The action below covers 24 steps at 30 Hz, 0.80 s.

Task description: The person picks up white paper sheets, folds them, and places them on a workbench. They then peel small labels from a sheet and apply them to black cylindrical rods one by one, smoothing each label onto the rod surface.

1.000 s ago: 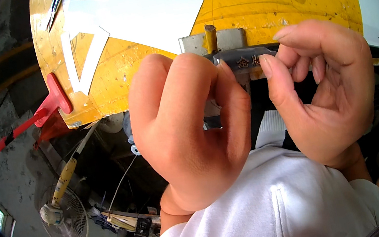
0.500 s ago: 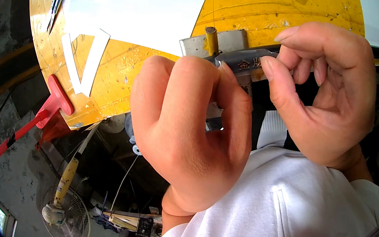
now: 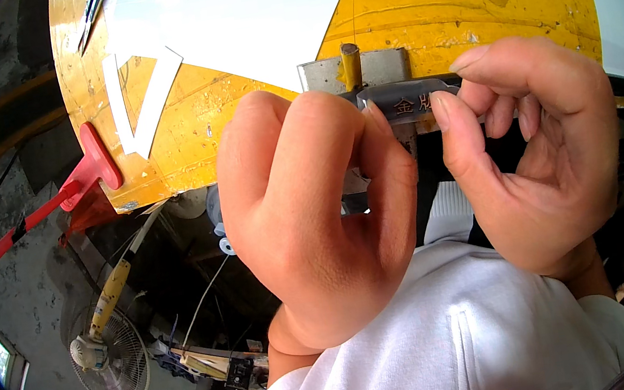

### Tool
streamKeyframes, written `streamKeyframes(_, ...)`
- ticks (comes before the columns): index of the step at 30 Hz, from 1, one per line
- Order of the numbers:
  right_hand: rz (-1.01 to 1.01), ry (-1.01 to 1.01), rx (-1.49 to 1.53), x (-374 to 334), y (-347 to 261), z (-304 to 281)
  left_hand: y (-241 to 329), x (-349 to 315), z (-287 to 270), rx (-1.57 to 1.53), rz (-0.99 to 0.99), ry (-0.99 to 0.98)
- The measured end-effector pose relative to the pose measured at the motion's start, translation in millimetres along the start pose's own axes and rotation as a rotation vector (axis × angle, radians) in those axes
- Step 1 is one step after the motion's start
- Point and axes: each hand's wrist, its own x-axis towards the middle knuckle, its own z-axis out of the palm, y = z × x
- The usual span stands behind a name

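A short dark glossy strip [image 3: 400, 104] with gold lettering and a clear filmy edge is stretched between my hands, just off the front edge of the yellow work table. At its left end my left hand [image 3: 313, 203] is closed in a pinch, the back of the hand toward me and the fingertips partly hidden. At the right end my right hand [image 3: 540, 153] holds it with the thumb on the near side and the curled index finger above. The palm faces inward. Behind the strip, a grey metal plate [image 3: 384, 65] with a yellowish peg [image 3: 352, 66] sits at the table edge.
A large white sheet [image 3: 221, 15] and narrow white strips [image 3: 157, 103] lie on the yellow table [image 3: 452, 0]. A blue-black tool [image 3: 92, 18] is at the far left. Beside the table corner is a red T-shaped handle [image 3: 92, 167]. A fan [image 3: 110, 358] stands lower left.
Almost nothing differs. Both hands keep their hold on the strip, and the whole view has shifted very slightly.
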Motion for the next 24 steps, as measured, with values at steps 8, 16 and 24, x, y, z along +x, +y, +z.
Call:
streamKeyframes(8,-0.212,-0.102,-0.228,-17,10,-11,0,0,-1,0.004,0.001,0.008)
streamKeyframes(16,-0.131,-0.269,-0.53,-39,0,-12,1,1,0,-0.048,-0.001,0.0)
streamKeyframes(24,-0.127,-0.231,-0.555,-39,-8,2,6,0,0,-0.053,-0.023,0.002)
